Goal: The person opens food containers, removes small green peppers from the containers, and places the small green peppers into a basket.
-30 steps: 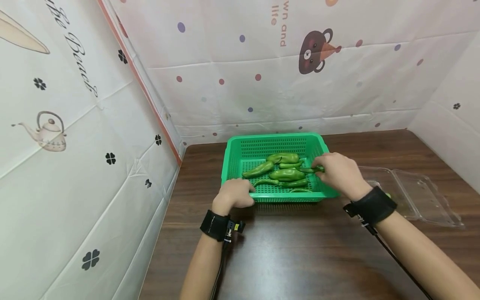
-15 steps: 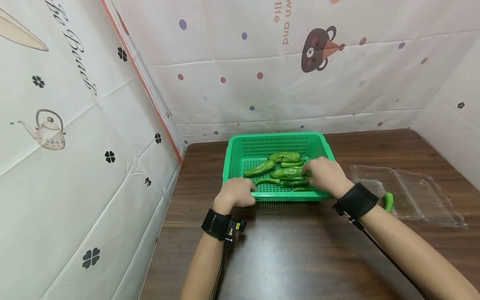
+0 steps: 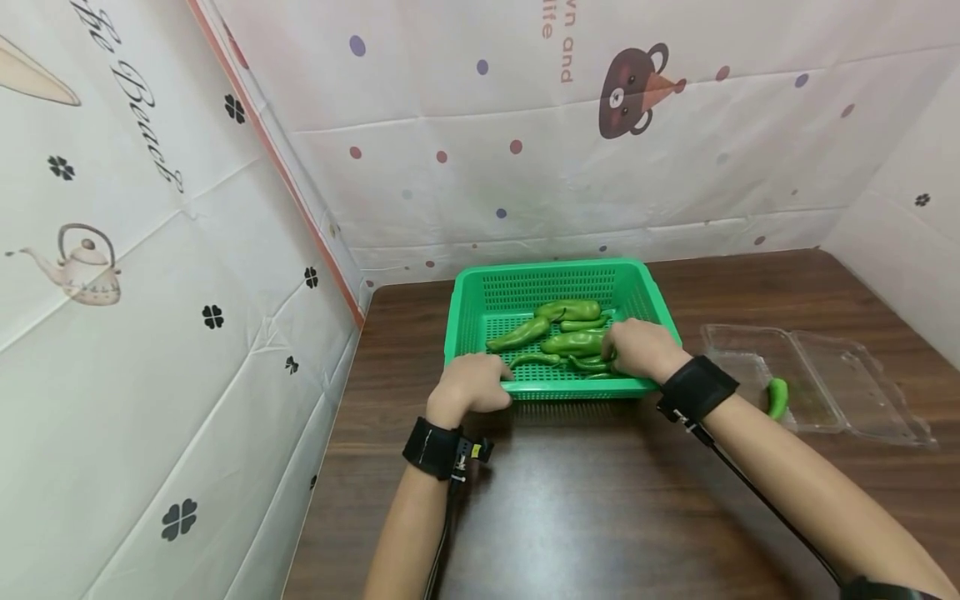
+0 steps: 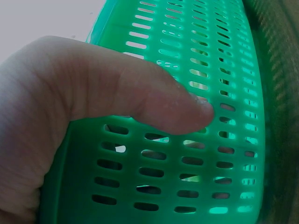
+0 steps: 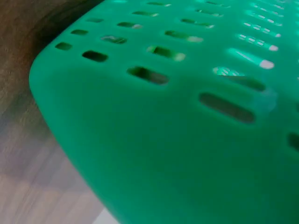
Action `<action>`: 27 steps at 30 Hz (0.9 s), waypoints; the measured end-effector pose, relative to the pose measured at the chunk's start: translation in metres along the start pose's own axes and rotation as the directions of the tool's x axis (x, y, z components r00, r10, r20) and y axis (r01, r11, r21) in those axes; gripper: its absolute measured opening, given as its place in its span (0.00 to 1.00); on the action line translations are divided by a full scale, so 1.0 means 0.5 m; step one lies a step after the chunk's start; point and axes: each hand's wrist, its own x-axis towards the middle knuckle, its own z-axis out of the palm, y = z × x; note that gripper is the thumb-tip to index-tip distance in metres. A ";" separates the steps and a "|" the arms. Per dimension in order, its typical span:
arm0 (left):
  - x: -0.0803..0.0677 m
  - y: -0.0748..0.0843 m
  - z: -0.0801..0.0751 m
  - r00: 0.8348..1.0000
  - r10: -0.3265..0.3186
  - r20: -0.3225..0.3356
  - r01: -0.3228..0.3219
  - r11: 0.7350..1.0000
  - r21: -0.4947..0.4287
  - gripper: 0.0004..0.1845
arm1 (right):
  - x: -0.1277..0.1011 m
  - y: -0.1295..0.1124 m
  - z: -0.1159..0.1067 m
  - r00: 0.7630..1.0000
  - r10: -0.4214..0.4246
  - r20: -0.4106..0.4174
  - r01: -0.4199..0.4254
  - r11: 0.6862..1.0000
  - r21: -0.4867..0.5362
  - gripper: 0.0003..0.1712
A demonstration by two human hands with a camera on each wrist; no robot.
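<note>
A green plastic basket stands on the table with several green peppers lying in it. My left hand grips its near-left rim. In the left wrist view the thumb presses the slotted outer wall. My right hand reaches over the near-right rim, fingers curled down at a slim green pepper near the front right of the basket. The fingertips are mostly hidden behind the hand. The right wrist view holds only the basket's outer wall, no hand.
To the right lies an opened clear plastic clamshell box with one green pepper in it. A patterned white sheet hangs behind and at the sides of the wooden table.
My right hand has moved left and down into the basket with the slim pepper, which now lies among the others at the front right. The left hand has stayed on the rim.
</note>
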 end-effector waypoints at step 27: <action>-0.005 0.003 0.000 1.000 -0.003 0.004 0.003 1.000 -0.005 0.28 | 0.002 0.000 0.009 1.000 -0.026 0.006 0.026 1.000 -0.015 0.16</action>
